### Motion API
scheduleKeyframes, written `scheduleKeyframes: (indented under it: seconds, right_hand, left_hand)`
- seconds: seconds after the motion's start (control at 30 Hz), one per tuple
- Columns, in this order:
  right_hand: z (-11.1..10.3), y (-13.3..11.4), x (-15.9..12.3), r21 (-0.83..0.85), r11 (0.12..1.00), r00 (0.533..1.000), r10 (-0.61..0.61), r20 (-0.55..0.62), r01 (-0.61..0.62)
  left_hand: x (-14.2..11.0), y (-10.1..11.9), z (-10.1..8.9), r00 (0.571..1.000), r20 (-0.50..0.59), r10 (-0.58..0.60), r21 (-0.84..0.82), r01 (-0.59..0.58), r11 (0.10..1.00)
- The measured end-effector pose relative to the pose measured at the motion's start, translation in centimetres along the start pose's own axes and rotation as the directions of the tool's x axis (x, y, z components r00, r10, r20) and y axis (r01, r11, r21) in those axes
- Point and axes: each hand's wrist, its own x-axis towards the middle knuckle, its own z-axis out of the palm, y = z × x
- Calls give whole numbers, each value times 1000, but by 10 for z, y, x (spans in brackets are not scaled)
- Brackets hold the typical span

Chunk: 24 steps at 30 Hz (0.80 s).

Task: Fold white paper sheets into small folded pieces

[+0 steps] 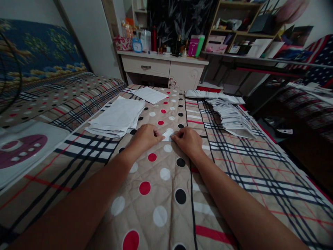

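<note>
Both arms reach forward over a patterned bedspread [166, 187]. Between my two hands lies a small piece of white paper [168, 134], low against the cloth. My left hand [148, 134] is closed, thumb and fingers pinching the paper's left end. Its right end sits in the pinch of my right hand [187, 139], also closed. To the left is a loose stack of white paper sheets [117, 116], with another white sheet [151, 94] beyond it. At the right lies a fanned row of folded white papers [232, 118], and behind it a second row of folded papers [214, 96].
A white dresser [145, 66] stands past the bed's far end, crowded with bottles, a blue clock [137, 45] and boxes. Shelves [239, 33] rise at the back right. A white item with a purple print [26, 147] lies at the left edge.
</note>
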Motion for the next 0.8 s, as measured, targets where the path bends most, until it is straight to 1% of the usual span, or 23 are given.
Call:
scheduleKeyframes:
  seconds: [0.07, 0.2, 0.33, 0.53, 0.7, 0.8]
  right_hand:
    - [-1, -1, 1, 2, 1000, 1000, 4, 14, -4]
    - [-2, -1, 1, 9, 1000, 1000, 1, 19, -1]
    - [0, 0, 0, 13, 1000, 1000, 4, 9, -4]
    - [3, 1, -1, 8, 1000, 1000, 5, -9, -5]
    - [6, 1, -3, 19, 1000, 999, -7, -39, 8]
    - [9, 3, -3, 26, 999, 997, -40, -61, 42]
  left_hand:
    - [0, -1, 0, 1000, 1, -25, 4, 25, 1000]
    - [-1, -3, 1, 999, -29, -16, 32, 17, 999]
    - [-2, -4, 3, 998, -63, -2, -9, 1, 1000]
    - [-6, -1, 1, 1000, -27, 2, 32, -1, 999]
    - [-6, -2, 0, 1000, -1, -19, 55, 19, 998]
    - [-6, -4, 2, 1000, -19, -11, 55, 12, 998]
